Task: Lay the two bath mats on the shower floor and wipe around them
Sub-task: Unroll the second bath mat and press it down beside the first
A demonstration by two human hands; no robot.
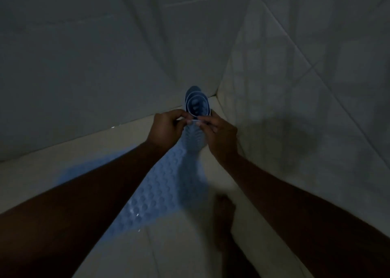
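Floor tiles (42, 182) at left carry the unrolled stretch of a blue studded bath mat (156, 193). Left hand (166, 127) and right hand (220, 135) each pinch its rolled end near the wall corner. A bare foot (225, 214) stands just right of the mat.

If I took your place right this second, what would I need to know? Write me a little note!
Left hand: pinching the rolled end of the blue mat.
Right hand: pinching it too.
Mat: partly unrolled over the shower floor, roll near the corner.
Done: first mat partly spread.
Left: finish unrolling it, lay the second mat (not in view), then wipe around both; no cloth in view.
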